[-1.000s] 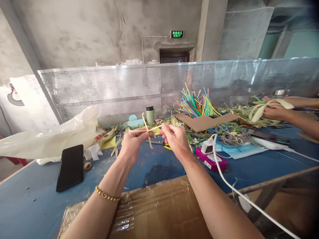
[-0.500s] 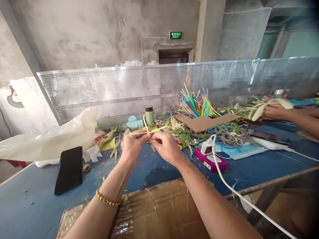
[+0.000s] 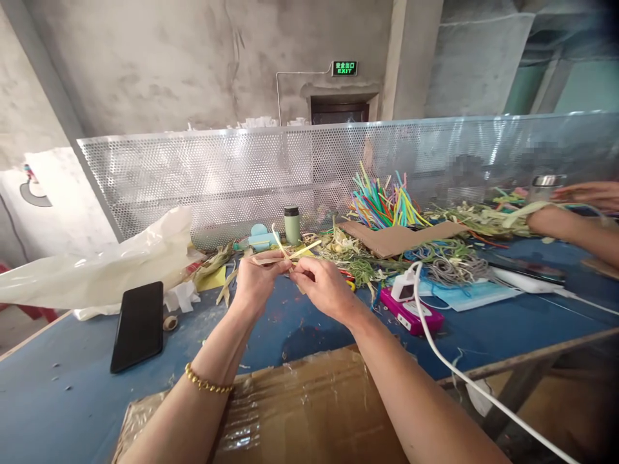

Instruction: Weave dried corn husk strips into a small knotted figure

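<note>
Pale yellow flat strips (image 3: 309, 247) cross each other between my fingertips, above the blue table. My left hand (image 3: 258, 280) is closed in a pinch on the strips where they meet. From the right, my right hand (image 3: 322, 283) pinches the same crossing, thumb and forefinger together, its fingertips close to the left ones. One strip end points up and another sticks out to the upper right. The fingers hide the exact crossing. Behind my hands stand a green bottle (image 3: 291, 225) with a black lid and a light blue container (image 3: 261, 238).
A black phone (image 3: 138, 327) lies at left beside a plastic sheet (image 3: 145, 258). Cardboard (image 3: 309, 406) is under my forearms. At right are a purple power strip (image 3: 411, 312) with a white cable, a blue mask (image 3: 474, 295), tangled cords and colourful sticks (image 3: 384, 203). A co-worker's hands (image 3: 561, 222) work far right.
My hands stay together on the strips; the upright strip end leans further left. A co-worker's hand at far right has moved rightward, away from the raised pale loop.
</note>
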`<state>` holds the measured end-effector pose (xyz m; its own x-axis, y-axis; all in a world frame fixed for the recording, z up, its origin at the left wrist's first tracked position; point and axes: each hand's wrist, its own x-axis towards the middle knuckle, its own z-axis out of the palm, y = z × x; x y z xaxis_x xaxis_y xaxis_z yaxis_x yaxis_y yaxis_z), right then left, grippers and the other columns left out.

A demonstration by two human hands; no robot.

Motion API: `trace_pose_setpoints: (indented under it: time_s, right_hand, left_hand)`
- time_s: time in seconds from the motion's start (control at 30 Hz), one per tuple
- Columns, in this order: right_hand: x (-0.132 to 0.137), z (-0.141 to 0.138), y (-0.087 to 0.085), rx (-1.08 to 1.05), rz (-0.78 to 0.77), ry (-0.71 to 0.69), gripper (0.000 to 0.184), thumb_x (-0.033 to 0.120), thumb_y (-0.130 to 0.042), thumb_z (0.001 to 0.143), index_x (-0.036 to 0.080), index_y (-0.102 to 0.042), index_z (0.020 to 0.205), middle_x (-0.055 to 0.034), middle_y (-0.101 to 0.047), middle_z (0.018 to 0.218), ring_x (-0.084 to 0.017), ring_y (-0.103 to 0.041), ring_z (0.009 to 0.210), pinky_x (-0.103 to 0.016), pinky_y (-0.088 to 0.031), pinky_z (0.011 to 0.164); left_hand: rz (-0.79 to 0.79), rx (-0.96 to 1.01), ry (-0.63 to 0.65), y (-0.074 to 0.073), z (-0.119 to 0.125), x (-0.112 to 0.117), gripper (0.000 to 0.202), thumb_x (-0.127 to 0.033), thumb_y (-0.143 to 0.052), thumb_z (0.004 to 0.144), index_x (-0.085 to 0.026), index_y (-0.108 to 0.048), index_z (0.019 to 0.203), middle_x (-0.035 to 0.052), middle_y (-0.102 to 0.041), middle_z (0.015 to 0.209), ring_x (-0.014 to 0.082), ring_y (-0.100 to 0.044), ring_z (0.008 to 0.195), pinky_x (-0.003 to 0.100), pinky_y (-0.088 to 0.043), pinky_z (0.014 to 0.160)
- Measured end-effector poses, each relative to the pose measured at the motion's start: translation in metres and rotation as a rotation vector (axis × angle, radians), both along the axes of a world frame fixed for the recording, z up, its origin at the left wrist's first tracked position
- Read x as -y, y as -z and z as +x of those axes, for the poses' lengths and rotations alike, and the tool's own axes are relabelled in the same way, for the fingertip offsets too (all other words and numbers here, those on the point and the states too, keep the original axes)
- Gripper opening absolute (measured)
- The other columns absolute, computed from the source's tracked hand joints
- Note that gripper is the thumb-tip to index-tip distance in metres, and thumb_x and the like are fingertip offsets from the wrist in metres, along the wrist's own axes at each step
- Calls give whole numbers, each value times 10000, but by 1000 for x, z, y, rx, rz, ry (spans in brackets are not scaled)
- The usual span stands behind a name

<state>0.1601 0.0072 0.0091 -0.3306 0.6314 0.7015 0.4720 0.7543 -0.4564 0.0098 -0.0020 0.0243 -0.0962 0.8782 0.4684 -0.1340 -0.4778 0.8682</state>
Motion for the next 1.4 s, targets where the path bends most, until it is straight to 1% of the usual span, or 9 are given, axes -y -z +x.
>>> trace_pose_setpoints:
  time_s: [0.13,0.3,0.43,0.6,0.8,0.9,1.0,1.17,1.4]
  right_hand:
    - [1,2,0,53,-3,52,339,271,-597,929,206,-524,604,22,-526,545,-121,-407,523,-274,-272,553]
    - [4,13,-12,-164,298,310,369,347,-505,991,203,-600,665,-47,-595,677,-167,-498,650,-305,-373,650]
    - [1,15,-13,-25,247,114,145,234,-610,910,195,-696,800,-68,-667,866,-189,-581,812,-315,-433,757]
    - [-4,10,-5,2,-14,4,207,132,-652,819,176,-591,626,19,-559,631,-116,-472,594,-253,-348,588]
    - [-5,11,-8,-171,-108,55,204,205,-646,811,169,-588,618,1,-611,603,-128,-519,591,-252,-363,598]
    - [-8,13,-9,-230,-81,177,249,242,-665,785,180,-558,569,-3,-598,566,-131,-502,565,-256,-351,573]
    - [-10,15,-8,-286,-97,244,256,285,-659,793,184,-580,572,-11,-601,551,-136,-495,542,-258,-348,545]
    - [-10,12,-7,-366,-178,219,241,309,-657,796,179,-617,598,-25,-629,558,-149,-532,533,-259,-365,522]
    - [-7,7,-5,-336,-171,116,263,322,-627,837,165,-636,625,-27,-640,574,-146,-537,545,-258,-379,535]
  left_hand:
    - [-48,-83,22,-1,-9,-5,74,-203,-827,570,-173,-787,625,76,-757,722,182,-626,676,316,-502,692]
    - [-118,-283,39,2,-16,-6,37,-176,-764,599,-193,-794,611,70,-737,669,176,-592,619,303,-473,631]
    - [-122,-490,231,2,-18,-2,66,-199,-761,629,-198,-807,675,26,-670,584,144,-507,545,275,-389,559]
    - [-158,-499,293,1,-19,-1,159,-234,-811,614,-170,-788,758,34,-668,603,145,-533,545,278,-397,559]
    - [43,-604,-226,0,-20,-9,213,-205,-746,684,-178,-718,893,55,-723,852,192,-633,775,307,-468,701]
    - [131,-648,-483,-3,-16,-5,126,-283,-656,807,-179,-659,737,22,-649,689,161,-570,673,290,-414,641]
    - [101,-697,-334,-5,-6,3,246,-377,-644,843,-178,-646,698,-9,-578,553,133,-496,545,279,-357,551]
    - [130,-633,-138,3,9,7,537,-269,-738,764,-155,-627,1277,-7,-694,687,149,-606,630,264,-421,603]
    - [-5,-379,119,8,9,-1,206,-218,-688,788,-126,-771,953,38,-724,648,159,-661,593,264,-480,586]
